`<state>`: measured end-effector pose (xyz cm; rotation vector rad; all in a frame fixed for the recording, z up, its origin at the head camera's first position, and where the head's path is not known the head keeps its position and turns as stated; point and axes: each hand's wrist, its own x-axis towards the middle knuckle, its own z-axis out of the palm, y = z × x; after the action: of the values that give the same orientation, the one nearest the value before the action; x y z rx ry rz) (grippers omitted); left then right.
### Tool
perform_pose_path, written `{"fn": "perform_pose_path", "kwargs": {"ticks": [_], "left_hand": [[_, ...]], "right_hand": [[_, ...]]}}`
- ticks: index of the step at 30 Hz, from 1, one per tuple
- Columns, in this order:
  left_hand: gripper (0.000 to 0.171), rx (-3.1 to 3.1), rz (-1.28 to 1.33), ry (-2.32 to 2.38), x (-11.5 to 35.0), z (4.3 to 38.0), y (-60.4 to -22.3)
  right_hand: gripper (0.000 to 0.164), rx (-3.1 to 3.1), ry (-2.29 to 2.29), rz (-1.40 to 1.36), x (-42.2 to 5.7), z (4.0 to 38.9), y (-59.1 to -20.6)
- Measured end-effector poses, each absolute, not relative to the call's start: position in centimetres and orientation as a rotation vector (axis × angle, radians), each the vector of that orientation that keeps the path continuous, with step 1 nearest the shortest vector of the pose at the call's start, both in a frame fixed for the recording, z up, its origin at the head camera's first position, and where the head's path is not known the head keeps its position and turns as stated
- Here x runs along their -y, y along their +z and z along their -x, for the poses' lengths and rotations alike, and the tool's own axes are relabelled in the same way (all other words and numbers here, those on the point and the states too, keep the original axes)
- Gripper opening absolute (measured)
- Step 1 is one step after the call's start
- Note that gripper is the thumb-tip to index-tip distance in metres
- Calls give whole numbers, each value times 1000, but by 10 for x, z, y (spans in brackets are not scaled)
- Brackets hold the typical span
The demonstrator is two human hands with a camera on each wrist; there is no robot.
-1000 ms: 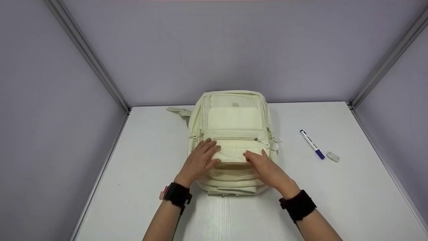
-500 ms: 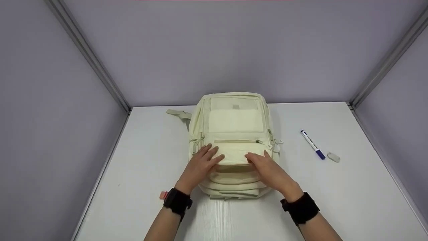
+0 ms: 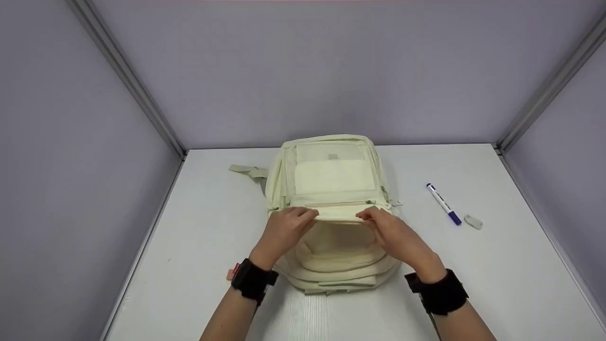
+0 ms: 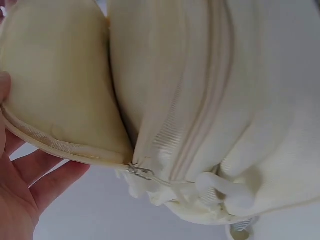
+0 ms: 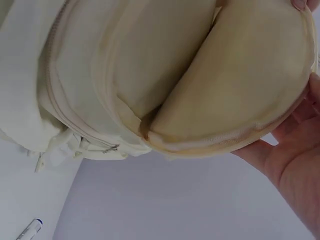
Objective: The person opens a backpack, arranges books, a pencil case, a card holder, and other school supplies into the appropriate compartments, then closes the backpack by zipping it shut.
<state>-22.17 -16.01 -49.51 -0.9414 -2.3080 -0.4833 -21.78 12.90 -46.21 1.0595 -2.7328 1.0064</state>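
A cream backpack [image 3: 334,175] lies on the white table, its front pocket [image 3: 338,239] unzipped and gaping towards me. My left hand [image 3: 283,232] pinches the left part of the pocket's lifted edge. In the left wrist view its thumb lies inside the zip edge [image 4: 55,145] and the other fingers outside. The right part of that edge is held by my right hand [image 3: 397,237], with fingers behind the fabric in the right wrist view. A metal zip pull [image 4: 137,170] hangs at the pocket's corner. Plain lining [image 5: 235,80] shows inside; the pocket's depth is partly hidden.
To the right on the table [image 3: 502,274] lie a white marker with a purple cap [image 3: 443,203] and a small grey-white piece [image 3: 473,222]. A strap [image 3: 248,171] sticks out at the backpack's left. A reddish tag [image 3: 231,273] shows beside the left wristband. Grey panels [image 3: 331,71] enclose the table.
Both hands have gone from resting at the pocket to gripping its edge and lifting it, so the opening is much wider. The backpack has slid slightly towards me.
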Motion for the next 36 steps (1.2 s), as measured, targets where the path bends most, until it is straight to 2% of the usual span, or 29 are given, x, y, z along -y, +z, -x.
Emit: {"fn": "perform_pose_path", "kwargs": {"ticks": [3,12,18,24,28,32,36], "left_hand": [[9,2313,874,-551,158,231,-484],[19,2458,562,-740,157,262,-470],[25,2567,373,-894,158,278,-465],[28,2596,247,-967,158,283,-464],[28,2596,195,-1005,158,284,-465],[29,2598,152,-1007,157,285,-466],[30,2594,118,-1002,156,286,-466]], "right_hand": [[17,2658,1057,-1038,-135,224,-454],[38,2551,1080,-814,-175,248,-456],[42,2700,1184,-465,-222,274,-491],[48,2986,886,-52,-272,286,-525],[55,3220,734,85,-297,285,-538],[50,3332,646,89,-310,284,-549],[34,3286,559,36,-312,283,-556]]}}
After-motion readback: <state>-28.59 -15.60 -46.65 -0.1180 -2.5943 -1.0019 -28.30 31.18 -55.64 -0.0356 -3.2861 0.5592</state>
